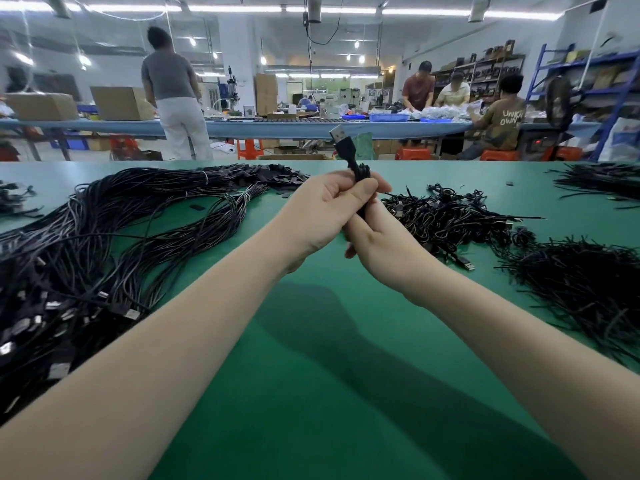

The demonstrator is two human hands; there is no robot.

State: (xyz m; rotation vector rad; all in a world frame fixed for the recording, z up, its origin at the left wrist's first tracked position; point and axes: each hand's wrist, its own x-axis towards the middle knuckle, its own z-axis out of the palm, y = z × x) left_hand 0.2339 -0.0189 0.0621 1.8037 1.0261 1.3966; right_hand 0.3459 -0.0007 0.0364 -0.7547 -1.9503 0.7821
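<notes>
Above the green table [318, 358] I hold a coiled black USB cable [349, 157], its metal plug sticking up. My left hand [322, 216] grips the coil from the left, fingers curled round it. My right hand [377, 244] grips the lower part of the same coil from below, right under the left hand. Most of the coil is hidden inside the two hands.
A big heap of long black cables [104, 244] covers the table's left side. Bundled coiled cables [446, 216] lie right of my hands, and a pile of black ties [595, 289] at far right. Several people work at a long bench [277, 128] behind.
</notes>
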